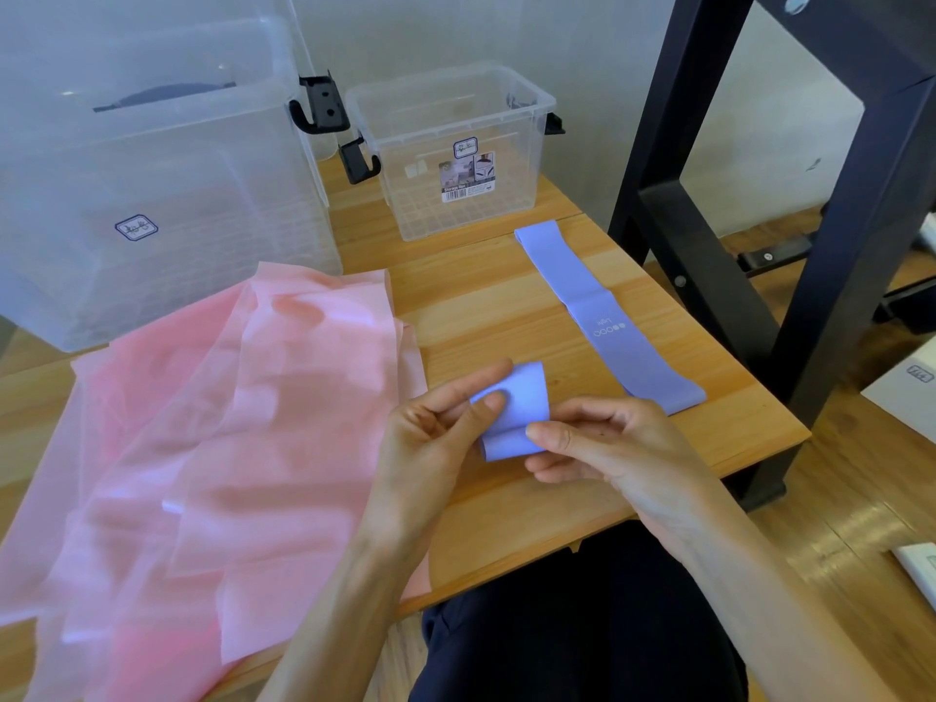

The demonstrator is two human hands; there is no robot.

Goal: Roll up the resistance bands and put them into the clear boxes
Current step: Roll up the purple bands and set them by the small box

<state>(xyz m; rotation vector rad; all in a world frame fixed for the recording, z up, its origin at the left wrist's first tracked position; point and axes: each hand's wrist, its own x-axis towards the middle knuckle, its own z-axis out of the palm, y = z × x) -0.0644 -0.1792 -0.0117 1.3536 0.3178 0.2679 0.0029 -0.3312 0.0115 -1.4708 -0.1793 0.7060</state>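
step: rolling band [516, 412] | left hand [435, 438], right hand [602, 443] both pinching it | keep edges aligned, roll tight | then small box [451, 144]

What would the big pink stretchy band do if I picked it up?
The pink band would probably flop and droop, since it lies in loose, thin folds. It looks light. It likely won't roll away, being flat on the table.
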